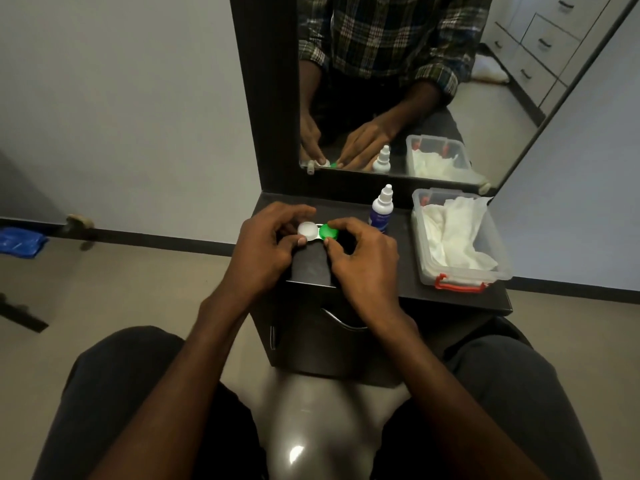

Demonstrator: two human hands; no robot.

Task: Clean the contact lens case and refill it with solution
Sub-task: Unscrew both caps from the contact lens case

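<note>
A contact lens case [317, 232] sits on the dark vanity shelf [401, 271], with a white cap on its left well and a green cap [329, 231] on its right well. My left hand [266, 244] pinches the white-capped end between thumb and fingers. My right hand [363, 258] pinches the green cap with thumb and forefinger. A small solution bottle [381, 209], blue-labelled with a white nozzle cap, stands upright just right of my right hand, apart from it.
A clear plastic box [460, 275] with red latches holds white tissues [453, 233] at the shelf's right end. A mirror [398, 98] rises behind the shelf. A drawer front lies below the shelf edge, and my knees are under it.
</note>
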